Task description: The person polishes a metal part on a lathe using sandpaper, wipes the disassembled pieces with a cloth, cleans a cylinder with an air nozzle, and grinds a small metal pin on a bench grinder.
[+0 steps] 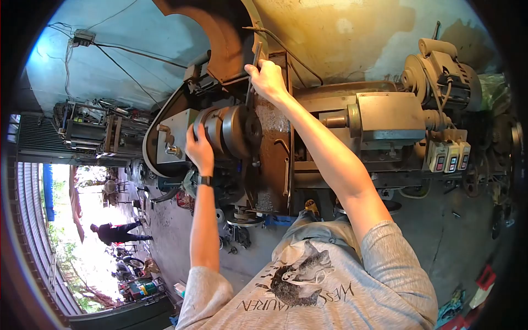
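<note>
My left hand [199,153], with a dark band on its wrist, rests on the near left side of a thick round metal drum [235,132] on the machine. Its fingers are stretched over the drum's rim. Above and to the right, my right hand [268,80] is closed round a dark metal bar [256,56]. The bar stands nearly upright, and its lower end comes down close behind the drum; whether it touches the drum I cannot tell. Left of the drum is a grey metal housing [175,135] with knobs on its face.
A rusty curved guard [223,33] rises behind the bar. Metal chips lie on the brown plate [272,165] right of the drum. Farther right are a boxy metal unit [390,113], a motor [445,77] and switch boxes [448,157]. Another person [118,232] stands near the doorway at left.
</note>
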Motion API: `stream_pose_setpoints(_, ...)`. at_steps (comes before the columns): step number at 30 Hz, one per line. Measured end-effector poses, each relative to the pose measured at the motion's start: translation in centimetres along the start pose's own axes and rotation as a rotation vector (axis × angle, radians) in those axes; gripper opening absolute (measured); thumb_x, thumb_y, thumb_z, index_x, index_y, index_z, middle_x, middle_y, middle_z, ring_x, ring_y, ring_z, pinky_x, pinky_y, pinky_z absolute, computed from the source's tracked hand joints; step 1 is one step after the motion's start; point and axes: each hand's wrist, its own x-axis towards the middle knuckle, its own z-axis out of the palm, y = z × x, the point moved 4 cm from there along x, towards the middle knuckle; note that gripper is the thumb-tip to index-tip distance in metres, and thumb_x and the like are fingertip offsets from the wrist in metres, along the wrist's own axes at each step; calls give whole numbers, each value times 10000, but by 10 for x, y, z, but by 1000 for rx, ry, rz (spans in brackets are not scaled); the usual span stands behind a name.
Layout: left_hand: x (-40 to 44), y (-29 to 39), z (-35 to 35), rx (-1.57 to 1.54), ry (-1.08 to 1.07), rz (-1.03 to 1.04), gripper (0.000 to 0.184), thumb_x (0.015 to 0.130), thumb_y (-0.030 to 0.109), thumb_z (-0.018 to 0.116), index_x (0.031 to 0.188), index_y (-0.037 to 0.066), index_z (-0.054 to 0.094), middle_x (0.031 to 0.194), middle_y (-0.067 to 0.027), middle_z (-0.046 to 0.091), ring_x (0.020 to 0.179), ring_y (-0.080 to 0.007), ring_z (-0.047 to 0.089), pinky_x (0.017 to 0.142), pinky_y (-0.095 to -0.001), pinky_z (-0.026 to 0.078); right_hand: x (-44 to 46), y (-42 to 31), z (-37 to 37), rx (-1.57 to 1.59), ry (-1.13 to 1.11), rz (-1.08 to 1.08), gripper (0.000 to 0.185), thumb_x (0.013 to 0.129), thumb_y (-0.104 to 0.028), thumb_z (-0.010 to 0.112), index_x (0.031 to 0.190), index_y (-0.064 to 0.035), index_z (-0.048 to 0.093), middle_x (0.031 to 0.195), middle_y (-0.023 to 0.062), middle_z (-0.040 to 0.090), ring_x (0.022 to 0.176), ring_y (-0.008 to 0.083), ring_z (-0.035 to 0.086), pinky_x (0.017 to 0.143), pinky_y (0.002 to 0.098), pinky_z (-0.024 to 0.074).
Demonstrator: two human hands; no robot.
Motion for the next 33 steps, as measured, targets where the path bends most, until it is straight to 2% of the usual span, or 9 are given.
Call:
stream_pose_setpoints(3,-74,-38,3,-127,252,-70,437,979,232,589,1302,-52,514,1242,-275,601,1118,-430,586,944,-439,453,-3,-1,1,42,-20,-13,371,901,-244,661,862,122,613,874,356,632,932,481,636,797,492,493)
stream_pose_setpoints(8,-179,-62,-3,-21,-80,-214,448,940,5,511,1370,-59,407,1287,-259,559,1156,-392,574,999,-406,435,-3,-4,-15,-13,1,-59,356,905,-236,662,864,113,610,868,345,636,908,475,639,782,492,490)
stream_pose_setpoints(10,-182,-54,-8,-240,-55,-345,446,922,-41,507,1359,-61,417,1329,-208,532,1227,-305,535,1049,-380,399,2,-1,-19,-87,57,-168,335,956,-251,625,864,71,614,618,150,640,542,223,669,533,368,518)
stream_pose_setpoints(11,-168,-51,-13,-233,23,-251,459,912,-53,535,1357,-32,423,1304,-170,533,1203,-266,543,1033,-364,417,2,3,-19,-86,57,-166,335,956,-251,625,864,71,614,618,150,640,542,223,669,533,368,518)
stream_pose_setpoints(17,-8,-1,-23,-152,77,145,377,949,47,593,1312,-6,505,1260,-136,550,1147,-227,561,885,-325,508,0,11,-18,-59,76,-143,344,948,-266,635,890,73,626,627,165,637,567,238,664,564,379,511)
stream_pose_setpoints(23,77,-6,37,15,-495,146,308,942,209,637,1149,-18,657,1070,-170,692,993,-256,671,850,-341,519,-2,3,-21,-121,29,-114,402,932,-325,643,912,77,630,715,237,639,686,336,645,682,438,485)
stream_pose_setpoints(25,82,-11,59,139,-680,31,349,902,279,650,1067,-24,698,913,-214,715,877,-330,697,815,-375,522,1,2,-11,-110,21,-120,403,933,-322,641,894,79,636,754,253,644,726,350,655,697,443,488)
stream_pose_setpoints(27,84,-13,60,161,-700,-12,383,899,308,648,1059,-36,699,920,-233,709,901,-348,693,825,-381,520,2,-7,3,-124,-65,-77,334,904,-235,656,872,97,665,879,321,658,931,444,662,796,470,524)
stream_pose_setpoints(33,73,-17,48,191,-578,-58,484,888,390,648,1025,-71,702,939,-287,690,952,-396,680,850,-403,516,-4,-3,39,-247,-313,-32,434,925,-321,670,981,109,659,892,317,667,946,386,687,802,448,528)
